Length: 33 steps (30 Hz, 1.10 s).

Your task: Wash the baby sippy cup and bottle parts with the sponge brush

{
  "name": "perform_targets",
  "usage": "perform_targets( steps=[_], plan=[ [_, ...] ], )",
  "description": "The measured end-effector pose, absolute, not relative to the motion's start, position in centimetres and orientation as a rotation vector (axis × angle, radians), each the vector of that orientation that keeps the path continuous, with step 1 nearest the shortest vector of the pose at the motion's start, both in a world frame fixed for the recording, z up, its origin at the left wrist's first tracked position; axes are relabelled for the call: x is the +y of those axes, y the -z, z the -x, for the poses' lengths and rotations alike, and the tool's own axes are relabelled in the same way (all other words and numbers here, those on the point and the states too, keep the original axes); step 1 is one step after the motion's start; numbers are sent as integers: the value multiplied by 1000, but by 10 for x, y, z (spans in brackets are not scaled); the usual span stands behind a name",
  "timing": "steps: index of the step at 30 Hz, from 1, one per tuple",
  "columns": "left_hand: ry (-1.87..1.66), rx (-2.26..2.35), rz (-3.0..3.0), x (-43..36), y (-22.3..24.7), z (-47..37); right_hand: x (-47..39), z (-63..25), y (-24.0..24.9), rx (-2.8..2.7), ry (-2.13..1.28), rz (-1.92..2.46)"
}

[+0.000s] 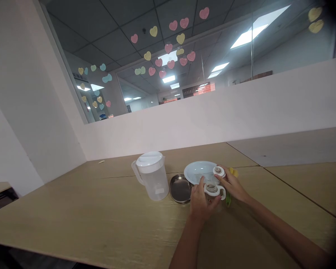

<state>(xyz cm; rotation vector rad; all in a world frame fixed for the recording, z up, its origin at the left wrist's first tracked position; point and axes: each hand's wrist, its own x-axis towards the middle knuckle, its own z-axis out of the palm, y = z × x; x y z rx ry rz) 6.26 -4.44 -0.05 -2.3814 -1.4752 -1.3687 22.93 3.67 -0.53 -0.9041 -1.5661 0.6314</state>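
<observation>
My left hand (pixel 200 201) is wrapped round a small clear bottle (pixel 212 189) with a white collar and a white loop handle on its right. The bottle's round mouth faces up and is uncovered. Just above and to the right, my right hand (pixel 233 184) grips a white bottle cap (pixel 218 171) with a round middle part, held apart from the bottle. Behind both hands lies a pale blue oval bowl (pixel 197 168), partly hidden by them. A round metal pan (pixel 180 189) stands left of my left hand, touching or close to the bowl.
A translucent pitcher (pixel 156 183) with a white lid stands left of the pan. A yellow item (pixel 234 172) and a green item (pixel 228 200) show partly beside my right hand. The wooden table (pixel 114 224) meets a white wall (pixel 184 127) below a window.
</observation>
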Motion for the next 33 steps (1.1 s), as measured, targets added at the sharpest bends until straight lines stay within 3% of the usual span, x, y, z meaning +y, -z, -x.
perform_targets(
  steps=[7, 14, 23, 33],
  plan=[
    [1337, -1467, 2373, -43, 1, -62, 33, -232, 3, -1340, -674, 918],
    [1343, -1446, 2377, -44, 1, -62, 21, -231, -6, -1505, -756, 908],
    [1340, -1442, 2360, -42, 2, -62, 31, -238, -2, -1787, -304, 1134],
    [1336, -1454, 2365, -42, 2, -62, 39, -241, 5, -1896, -174, 1224]
  ],
)
